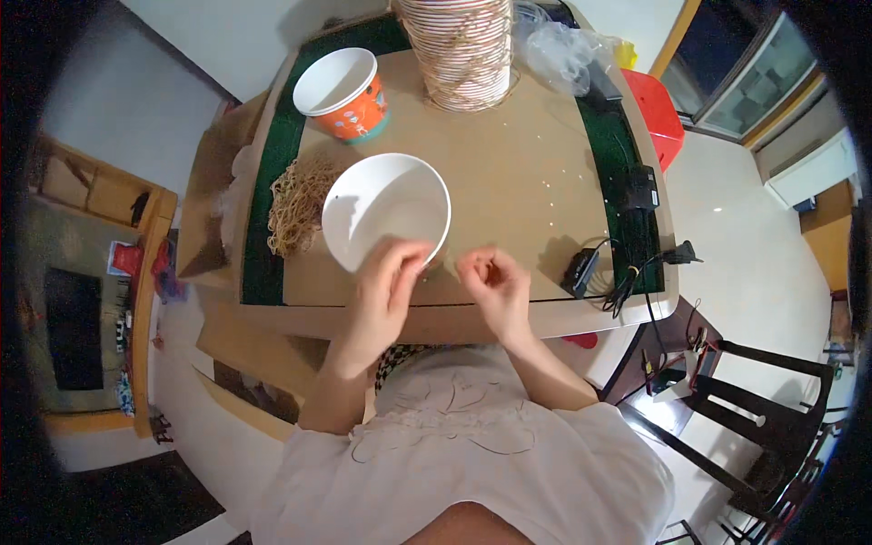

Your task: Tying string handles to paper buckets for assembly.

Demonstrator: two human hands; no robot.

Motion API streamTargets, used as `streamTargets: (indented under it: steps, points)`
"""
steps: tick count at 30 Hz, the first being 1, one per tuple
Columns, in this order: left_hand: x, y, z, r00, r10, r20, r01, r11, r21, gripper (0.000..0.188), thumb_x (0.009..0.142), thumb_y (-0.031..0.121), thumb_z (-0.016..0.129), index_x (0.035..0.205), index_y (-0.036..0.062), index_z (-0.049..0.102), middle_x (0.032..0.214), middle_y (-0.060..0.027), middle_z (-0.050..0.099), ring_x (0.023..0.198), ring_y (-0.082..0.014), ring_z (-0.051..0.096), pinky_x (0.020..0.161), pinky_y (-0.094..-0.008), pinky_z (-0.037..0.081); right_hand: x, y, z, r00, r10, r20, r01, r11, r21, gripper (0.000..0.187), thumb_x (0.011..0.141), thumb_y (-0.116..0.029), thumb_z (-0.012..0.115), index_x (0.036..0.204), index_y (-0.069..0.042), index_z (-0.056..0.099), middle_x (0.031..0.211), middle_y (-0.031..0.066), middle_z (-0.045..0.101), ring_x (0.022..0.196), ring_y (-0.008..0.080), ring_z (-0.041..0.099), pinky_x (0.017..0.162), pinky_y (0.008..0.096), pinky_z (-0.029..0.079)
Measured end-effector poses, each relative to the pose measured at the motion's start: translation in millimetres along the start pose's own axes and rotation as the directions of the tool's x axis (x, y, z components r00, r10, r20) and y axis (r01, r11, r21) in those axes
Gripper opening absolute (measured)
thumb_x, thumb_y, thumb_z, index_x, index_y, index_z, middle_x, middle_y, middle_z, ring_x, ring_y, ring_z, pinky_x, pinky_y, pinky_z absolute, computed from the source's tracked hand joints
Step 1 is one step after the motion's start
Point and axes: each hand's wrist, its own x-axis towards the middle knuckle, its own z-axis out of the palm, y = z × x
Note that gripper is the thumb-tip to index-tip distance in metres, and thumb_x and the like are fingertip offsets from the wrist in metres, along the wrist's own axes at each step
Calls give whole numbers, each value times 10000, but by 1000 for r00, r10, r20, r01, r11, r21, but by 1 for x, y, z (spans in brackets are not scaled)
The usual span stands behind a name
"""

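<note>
A large white paper tub (386, 204) stands open on the brown table top, its mouth facing me. My left hand (386, 282) is at its near right rim, fingers bent together in a pinch. A short gap to the right, my right hand (498, 289) is also pinched, thumb against curled fingers. Whatever either hand holds, if anything, is too small or blurred to make out. Beside the tub lies a tangled heap of thin tan loops (302, 204), like rubber bands or string. Behind it stands an orange patterned paper tub (354, 107) with a white inside.
At the back, a tall stack of white tubs (463, 54) has tan strands around it. Clear plastic bags (559, 54) lie beside it. Black adapters (641, 189) and cables run along the right edge. A red stool (654, 113) and a dark chair (763, 409) stand at the right.
</note>
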Motion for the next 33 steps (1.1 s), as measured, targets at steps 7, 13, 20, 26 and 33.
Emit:
streamTargets:
  steps: [7, 13, 20, 26, 33]
  points:
    - [33, -38, -2, 994, 71, 84, -91, 962, 256, 199, 837, -3, 557, 1024, 3, 626, 886, -164, 628, 829, -334, 607, 733, -376, 478, 22, 19, 11, 999, -40, -16, 41, 996, 73, 60, 828, -11, 648, 879, -2, 618, 1047, 74, 580, 891, 144, 613, 721, 245, 535]
    - [39, -31, 1, 982, -96, 162, 66, 982, 178, 209, 816, 4, 573, 1009, 30, 649, 820, -165, 625, 739, -316, 617, 665, -377, 480, 26, 16, 13, 998, -64, 9, 63, 995, 72, 59, 825, -6, 649, 872, 1, 615, 1018, 76, 588, 894, 151, 620, 715, 251, 536]
    - [39, -32, 3, 981, -67, 181, 15, 962, 274, 104, 799, 23, 600, 893, 22, 644, 787, -133, 622, 716, -269, 608, 632, -354, 471, 28, 17, 15, 998, -32, 60, 30, 999, 30, 57, 838, -4, 645, 890, 5, 621, 1042, 68, 587, 867, 127, 620, 698, 219, 512]
    - [35, -40, 0, 992, 29, 123, -66, 949, 309, 50, 794, 65, 601, 823, 30, 622, 738, -129, 605, 720, -312, 587, 644, -405, 456, 28, 15, 21, 990, -125, 60, 127, 991, -43, 67, 813, -15, 668, 857, 1, 620, 934, 79, 599, 818, 144, 631, 653, 246, 532]
    - [29, -41, -6, 995, -42, 90, 24, 982, 187, 107, 804, 50, 602, 904, 37, 638, 785, -153, 629, 733, -343, 610, 667, -412, 480, 23, 16, 26, 994, -87, 73, 87, 996, 0, 52, 841, -9, 637, 874, 15, 604, 933, 64, 608, 780, 121, 621, 683, 226, 511]
